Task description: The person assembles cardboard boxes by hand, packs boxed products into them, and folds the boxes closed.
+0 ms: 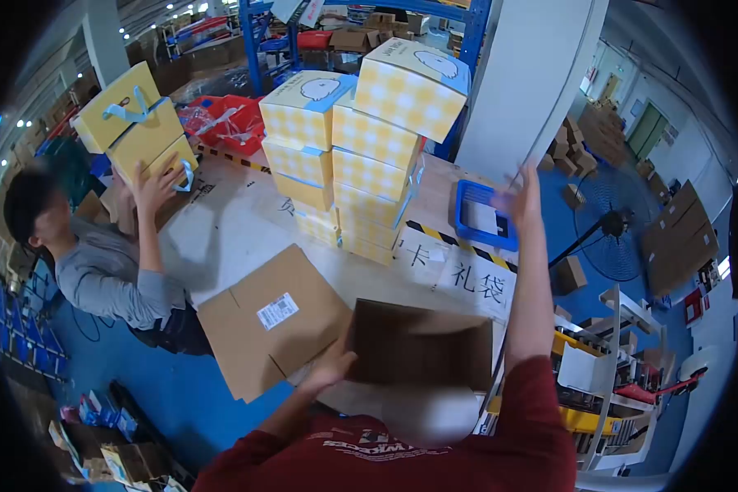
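Two stacks of yellow boxes, left and right, stand side by side on the table, probably piled high to save room. At least four show in the right stack, its top one skewed, and at least three in the left; exact totals are hard to read. One flat piece of cardboard, bearing one label, juts past the table's near edge. The left hand looks curled tight on its side, seemingly to steady it, right beside one open box at the table's near side. The right hand is raised near one blue tray, blurred, its fingers spread and grasping nothing. One co-worker supports at least two more yellow boxes, a hand against the lower part, likely for balance.
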Demonstrator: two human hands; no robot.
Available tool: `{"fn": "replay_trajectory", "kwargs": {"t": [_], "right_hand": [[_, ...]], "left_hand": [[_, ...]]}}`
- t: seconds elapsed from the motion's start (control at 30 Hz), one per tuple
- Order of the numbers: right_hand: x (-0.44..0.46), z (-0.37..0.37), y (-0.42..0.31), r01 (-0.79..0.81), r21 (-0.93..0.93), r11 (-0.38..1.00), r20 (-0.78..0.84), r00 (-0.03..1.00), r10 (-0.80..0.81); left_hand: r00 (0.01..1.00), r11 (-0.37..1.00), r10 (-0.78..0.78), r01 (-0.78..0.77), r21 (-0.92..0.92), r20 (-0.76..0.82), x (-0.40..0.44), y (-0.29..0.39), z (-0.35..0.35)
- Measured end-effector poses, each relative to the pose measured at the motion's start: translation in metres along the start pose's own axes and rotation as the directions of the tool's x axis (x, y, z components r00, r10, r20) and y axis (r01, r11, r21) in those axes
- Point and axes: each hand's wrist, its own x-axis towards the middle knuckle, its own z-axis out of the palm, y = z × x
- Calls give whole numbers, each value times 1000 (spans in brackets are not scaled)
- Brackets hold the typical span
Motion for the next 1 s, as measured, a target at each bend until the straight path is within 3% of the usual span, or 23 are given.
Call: {"fn": "replay_trajectory", "kwargs": {"t": [0.07,0.13,0.17,0.27,0.33,0.37,0.43,0.47,0.5,0.57,0.6,0.67,0.7,0.73,0.77,0.8,0.83,0.87,0.9,0.93,0.97,1.0], "right_hand": [[5,112,-90,-21,-8,1000,145,989,22],[48,167,-102,-278,66,958,433,873,223],[41,183,-102,-270,68,961,438,873,214],[-29,184,-89,195,10,981,234,953,-192],[-112,139,-80,585,-98,805,242,798,-551],[-164,113,-79,692,-121,711,252,715,-653],[-262,70,-80,760,-131,636,348,636,-688],[-303,50,-77,746,-198,636,481,640,-600],[-327,30,-71,873,-441,209,797,488,-356],[-351,0,-27,853,-509,-113,844,520,131],[-346,-17,17,795,-604,50,784,583,211],[-350,-66,25,712,-701,-36,707,701,89],[-347,-90,36,624,-777,81,625,780,-15],[-343,-122,63,481,-800,358,483,871,-89],[-339,-152,108,255,-701,666,365,931,28],[-338,-176,155,43,-574,818,356,912,202],[-338,-182,190,-80,-507,858,407,856,320],[-339,-157,176,2,-563,827,496,801,336],[-340,-128,157,95,-598,796,580,737,348],[-336,-107,138,292,-643,708,710,574,408],[-325,-116,126,246,-633,734,750,429,503],[-307,-114,104,211,-720,661,658,511,553]], "left_hand": [[995,991,103,-102,-85,13,24,-19,12],[957,923,289,-272,-272,23,39,-45,13],[955,921,297,-281,-269,20,44,-44,7],[988,907,137,-98,-410,67,41,-44,9],[988,878,138,-91,-471,65,40,-39,8],[989,846,145,-101,-523,44,42,-35,8],[989,804,142,-95,-587,34,44,-32,10],[983,814,184,-145,-562,13,50,-31,8],[974,825,225,-193,-531,-5,57,-28,7],[977,794,211,-158,-587,23,54,-22,10],[978,761,208,-147,-632,23,50,-17,10],[975,723,222,-155,-673,14,43,-5,7],[965,854,258,-248,-457,-41,44,2,4],[953,929,291,-303,-211,-88,40,6,4],[941,948,317,-314,45,-115,31,8,10],[946,952,305,-303,42,-110,25,10,18],[842,841,469,-518,157,265,22,14,17],[604,668,510,-727,161,613,21,20,19],[603,665,504,-728,167,618,13,26,20],[709,714,413,-642,281,572,-1,34,24],[798,743,326,-547,385,506,-9,43,28],[874,759,236,-439,481,425,-10,47,28]]}}
